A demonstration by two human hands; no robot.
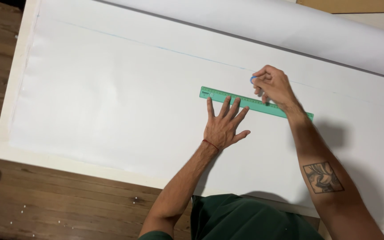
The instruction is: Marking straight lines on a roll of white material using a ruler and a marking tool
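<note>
In the head view, the left hand [222,129] lies flat with its fingers [226,106] spread open, the tips pressing the near edge of the green ruler [227,98], which sits slanted a little right of the middle of the frame. The right hand [274,85] has its fingers closed around a small blue marking piece [253,79] (chalk or a crayon, I cannot tell which) just above the far edge of the ruler. A thin blue line [156,46] runs across the white sheet [103,102] from the upper left toward this hand. To draw well, I judge the ruler should be pressed firmly so it does not slide on the smooth sheet. The ruler looks like thin translucent plastic; the sheet is matte, with a rolled part [290,26] at the upper right, over a pale board [10,146] on the wooden floor [45,204].
</note>
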